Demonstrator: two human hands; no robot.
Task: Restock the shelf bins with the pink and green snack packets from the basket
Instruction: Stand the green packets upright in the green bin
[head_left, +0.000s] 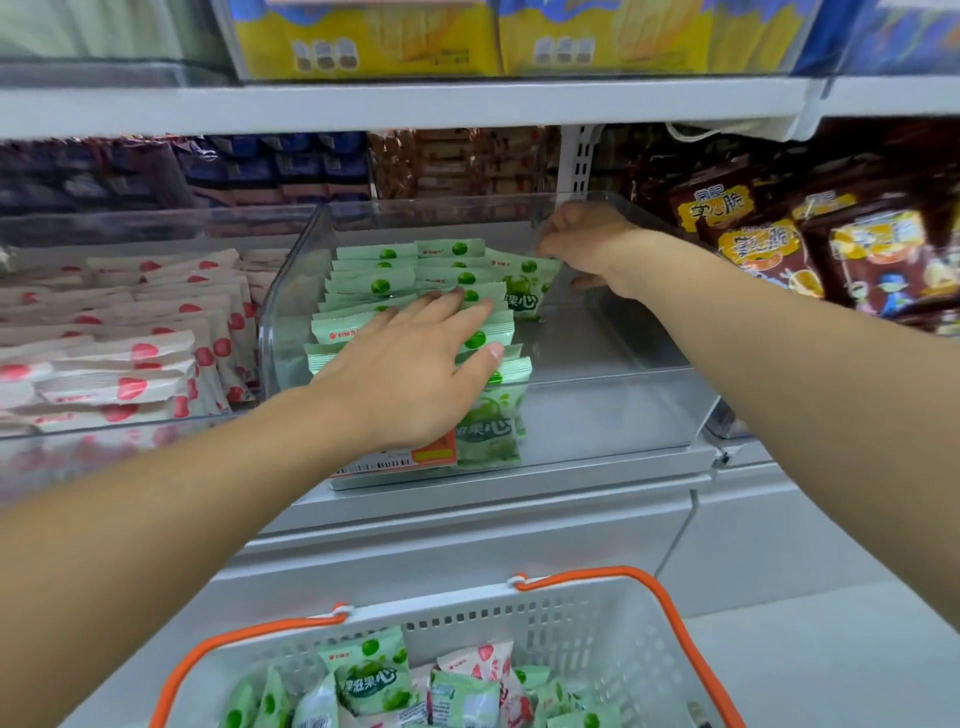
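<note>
From the head camera, the left hand (415, 364) lies flat with straight, spread fingers on top of the standing rows of pale green snack packets (395, 280) inside the clear plastic shelf bin (613, 364). Its fingertips touch the upper edges of the packets and its thumb points toward the bare right half of the bin.

The right hand (587, 244) is farther back and to the right of the left hand, at the rear of the same bin. Its fingers are curled and seem to pinch the top edge of one green packet (524, 291) standing at the right end of the rows, though the grip is partly hidden behind the knuckles.

Left of the left hand, a neighbouring clear bin (156, 431) holds stacked white-and-pink snack packets (130, 358). Right of the right hand hang dark brown snack bags with yellow labels (852, 244). Below both forearms sits a white perforated plastic basket with orange handles (613, 623), holding a loose mix of green and pink packets (415, 686). Just under the left wrist, an orange and white price label (405, 457) is fixed to the bin's front.
</note>
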